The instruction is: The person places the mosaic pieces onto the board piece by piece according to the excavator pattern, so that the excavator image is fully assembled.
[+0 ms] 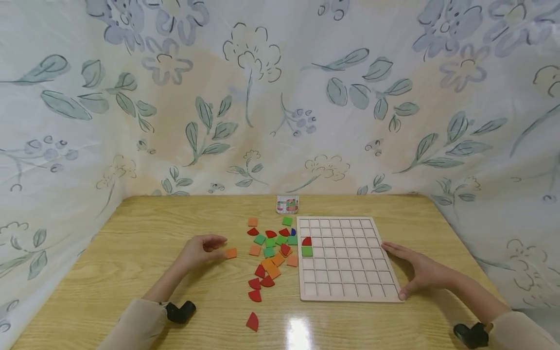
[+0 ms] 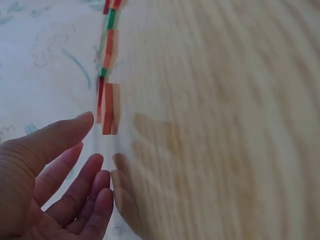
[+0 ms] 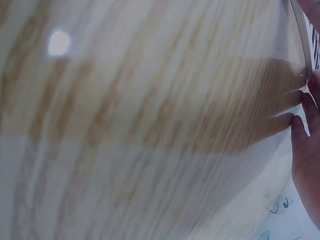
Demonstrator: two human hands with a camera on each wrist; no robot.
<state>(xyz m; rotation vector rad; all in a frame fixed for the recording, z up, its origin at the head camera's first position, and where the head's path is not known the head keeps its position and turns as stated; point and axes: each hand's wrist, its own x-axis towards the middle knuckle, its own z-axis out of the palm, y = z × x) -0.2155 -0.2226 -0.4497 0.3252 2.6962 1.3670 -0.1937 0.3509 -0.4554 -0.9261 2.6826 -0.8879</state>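
My left hand (image 1: 202,253) hovers low over the table left of the loose tiles, with thumb and fingers spread apart. Just past its thumb tip lies an orange square tile (image 1: 231,253); in the left wrist view a gap shows between the thumb and that orange tile (image 2: 108,109). On the right, my right hand (image 1: 422,270) rests against the right edge of a wooden grid board (image 1: 350,300), its fingers extended along the side and the thumb at the near right corner. A red quarter-circle tile (image 1: 306,241) and a green square tile (image 1: 307,251) sit in the board's left column.
Several red, green and orange tiles (image 1: 269,252) lie scattered between the left hand and the board, some overlapping. A blue piece (image 1: 293,232) lies by the board's left edge. A small patterned card (image 1: 287,204) stands at the back, before a floral cloth (image 1: 280,121).
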